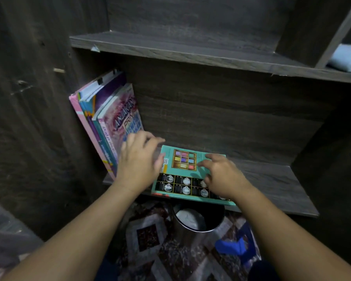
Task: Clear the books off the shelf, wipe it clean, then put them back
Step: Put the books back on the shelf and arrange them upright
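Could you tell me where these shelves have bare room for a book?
Lower shelf: bare between the teal book and the right wall. Upper shelf: bare left of the divider. Crowded at the left, by the leaning books.

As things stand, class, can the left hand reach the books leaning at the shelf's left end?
Probably yes: the left hand is right beside the leaning books, with nothing between them.
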`<action>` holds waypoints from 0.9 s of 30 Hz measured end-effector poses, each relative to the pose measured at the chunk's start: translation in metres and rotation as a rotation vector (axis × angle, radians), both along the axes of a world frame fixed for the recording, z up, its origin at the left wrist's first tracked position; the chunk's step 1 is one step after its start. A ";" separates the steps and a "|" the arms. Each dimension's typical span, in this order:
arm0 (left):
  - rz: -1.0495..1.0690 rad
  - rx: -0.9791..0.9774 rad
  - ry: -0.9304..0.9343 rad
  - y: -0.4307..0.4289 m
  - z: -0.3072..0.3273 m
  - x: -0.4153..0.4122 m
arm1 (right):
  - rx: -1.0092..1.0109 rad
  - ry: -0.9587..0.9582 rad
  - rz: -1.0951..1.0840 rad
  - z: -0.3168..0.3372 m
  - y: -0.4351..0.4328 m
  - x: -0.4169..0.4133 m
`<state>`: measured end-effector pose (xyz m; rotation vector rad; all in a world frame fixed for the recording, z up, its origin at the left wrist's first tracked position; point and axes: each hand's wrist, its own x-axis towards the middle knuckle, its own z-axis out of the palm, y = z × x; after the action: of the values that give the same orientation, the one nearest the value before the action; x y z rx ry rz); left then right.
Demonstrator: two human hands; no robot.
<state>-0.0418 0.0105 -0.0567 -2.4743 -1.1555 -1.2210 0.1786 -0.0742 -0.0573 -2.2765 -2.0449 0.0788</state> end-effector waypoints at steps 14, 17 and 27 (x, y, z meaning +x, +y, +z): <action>-0.158 -0.558 0.800 0.006 -0.090 0.065 | -0.314 0.087 -0.199 -0.082 -0.029 0.057; -0.198 -0.535 0.807 0.010 -0.094 0.067 | -0.275 0.102 -0.164 -0.084 -0.022 0.060; -0.089 -0.578 0.546 0.014 -0.052 0.031 | 0.267 0.290 -0.211 -0.047 -0.015 0.038</action>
<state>-0.0112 0.0246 -0.1085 -2.9963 -1.3684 -0.1668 0.2167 -0.0892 -0.1045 -2.1536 -1.5651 0.1076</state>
